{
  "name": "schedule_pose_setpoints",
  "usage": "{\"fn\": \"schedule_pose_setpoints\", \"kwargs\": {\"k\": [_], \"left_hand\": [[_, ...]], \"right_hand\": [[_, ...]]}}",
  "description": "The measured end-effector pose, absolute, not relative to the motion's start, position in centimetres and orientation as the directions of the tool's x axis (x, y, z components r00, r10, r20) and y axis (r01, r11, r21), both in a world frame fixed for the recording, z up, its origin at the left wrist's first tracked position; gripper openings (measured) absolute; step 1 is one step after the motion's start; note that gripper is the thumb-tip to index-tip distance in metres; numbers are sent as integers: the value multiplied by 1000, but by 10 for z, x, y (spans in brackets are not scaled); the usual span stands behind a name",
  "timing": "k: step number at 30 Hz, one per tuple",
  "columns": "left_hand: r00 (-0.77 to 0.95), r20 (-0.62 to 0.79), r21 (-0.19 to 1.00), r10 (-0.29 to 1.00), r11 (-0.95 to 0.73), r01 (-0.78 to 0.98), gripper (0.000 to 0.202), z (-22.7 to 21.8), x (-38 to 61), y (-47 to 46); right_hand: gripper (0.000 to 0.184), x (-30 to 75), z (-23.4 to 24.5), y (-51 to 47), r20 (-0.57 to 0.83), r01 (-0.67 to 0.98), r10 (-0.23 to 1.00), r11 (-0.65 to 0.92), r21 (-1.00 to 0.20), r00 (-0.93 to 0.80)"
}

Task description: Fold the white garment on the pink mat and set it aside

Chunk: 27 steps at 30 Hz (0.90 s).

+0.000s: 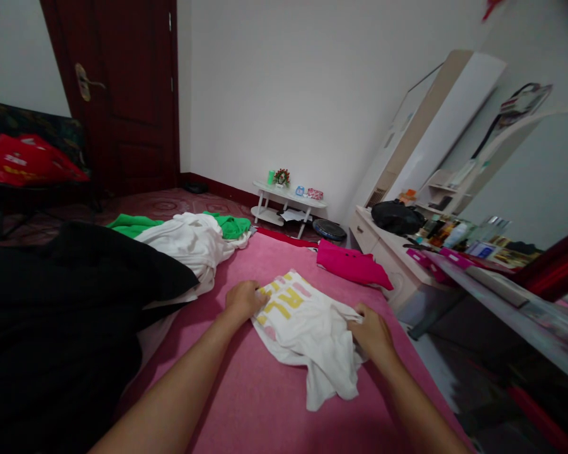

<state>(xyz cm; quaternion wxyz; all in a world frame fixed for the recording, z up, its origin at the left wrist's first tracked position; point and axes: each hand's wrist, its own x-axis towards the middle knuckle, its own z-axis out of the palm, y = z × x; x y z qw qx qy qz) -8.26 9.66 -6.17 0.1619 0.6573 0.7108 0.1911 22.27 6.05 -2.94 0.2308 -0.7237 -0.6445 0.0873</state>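
Note:
A white T-shirt (307, 328) with yellow and pink letters lies crumpled on the pink bed cover (246, 403). My left hand (244, 300) is closed on the shirt's left edge, beside the letters. On the shirt's right side my right hand (371, 333) grips a fold of the cloth with its fingers curled. Both forearms reach in from the bottom of the view.
A black garment (61, 315) covers the bed's left side, with white (189, 243) and green (135, 225) clothes behind it. A magenta garment (353, 263) lies at the far right edge. A cluttered dresser (435, 243) stands right; a small white table (288, 198) and dark red door (123, 88) are beyond.

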Motion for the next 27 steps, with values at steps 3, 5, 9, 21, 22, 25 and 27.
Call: {"fn": "schedule_pose_setpoints", "kwargs": {"k": [3,5,9,21,22,25,27], "left_hand": [[-103,29,504,994,74,861,33,-65,-82,98],[-118,52,529,992,73,845,31,-69,-82,100],[-130,115,614,985,33,789,29,-76,-82,102],[-88,196,816,977,-112,567,33,-87,-78,102],[-89,210,826,974,-128,549,34,-86,-78,102],[-105,227,847,968,-143,512,35,-86,-78,102],[-110,236,856,965,-153,494,34,-88,-78,103]], "right_hand": [[24,181,-13,34,232,943,973,69,-324,9],[45,151,-12,11,178,935,971,208,-288,-161],[80,122,-29,-17,10,953,965,260,-156,-262],[37,187,-36,56,-27,953,999,36,-302,-46],[46,188,-37,58,-43,948,998,30,-318,-47],[67,186,-41,55,-44,929,996,55,-365,-76],[59,184,-42,50,-27,922,993,93,-376,-111]]}}
